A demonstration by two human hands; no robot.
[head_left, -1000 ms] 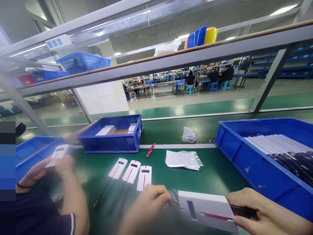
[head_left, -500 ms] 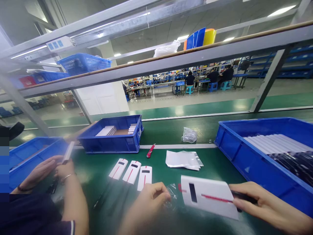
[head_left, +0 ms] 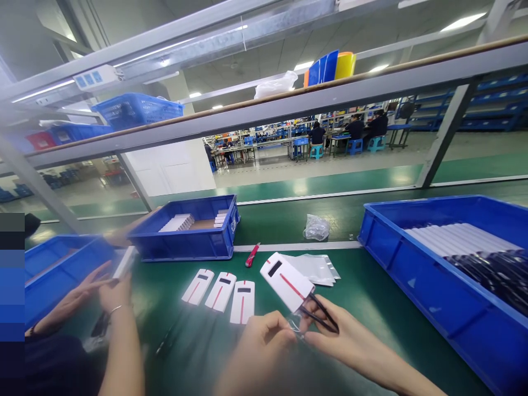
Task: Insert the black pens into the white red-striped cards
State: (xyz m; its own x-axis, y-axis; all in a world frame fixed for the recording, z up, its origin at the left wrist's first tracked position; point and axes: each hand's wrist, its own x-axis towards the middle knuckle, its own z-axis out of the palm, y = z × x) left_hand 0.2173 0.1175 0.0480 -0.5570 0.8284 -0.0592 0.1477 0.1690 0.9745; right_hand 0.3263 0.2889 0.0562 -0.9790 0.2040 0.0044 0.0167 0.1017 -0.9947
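A green tabletop point(head_left: 371, 286) runs left to right under a grey metal shelf frame point(head_left: 289, 104), with a blue basket point(head_left: 136, 110) on the shelf at far left. Beyond lies a grey-and-green factory floor point(head_left: 330, 165) where seated workers point(head_left: 363, 127) sit at far benches, lit by ceiling strip lights point(head_left: 462, 22).

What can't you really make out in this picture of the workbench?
- Head view: the thin clear film between left hand and right hand is blurred.
- Black cable on the white device: its end hidden by fingers.
- Co-worker's hands: motion-blurred.
- Right blue bin: cut off by the edge.
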